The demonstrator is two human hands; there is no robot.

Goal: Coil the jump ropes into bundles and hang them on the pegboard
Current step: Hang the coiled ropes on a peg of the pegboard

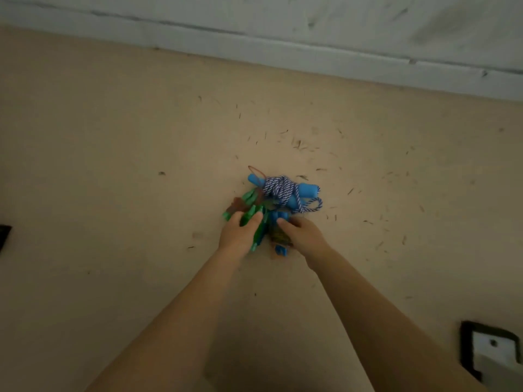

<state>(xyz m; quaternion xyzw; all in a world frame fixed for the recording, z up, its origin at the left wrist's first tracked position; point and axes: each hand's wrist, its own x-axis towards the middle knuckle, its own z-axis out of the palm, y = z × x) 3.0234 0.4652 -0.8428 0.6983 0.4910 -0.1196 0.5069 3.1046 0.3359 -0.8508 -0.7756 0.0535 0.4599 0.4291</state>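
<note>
A heap of jump ropes lies on the beige floor [113,165] in the middle of the view. On top at the far side sits a coiled blue-and-white striped rope [278,188] with light blue handles [307,190]. Nearer me are green handles [249,199] and a second blue-handled rope [278,219]. My left hand [240,233] grips a green handle at the heap's near left. My right hand [301,234] holds the blue-handled rope at the near right, its fingers partly hidden in the tangle. No pegboard is in view.
A pale grey wall base [283,46] runs across the top of the view. Small dark bits of debris dot the floor around and right of the heap. A dark-framed white object [492,352] sits at the lower right, and a dark object [4,234] at the left edge.
</note>
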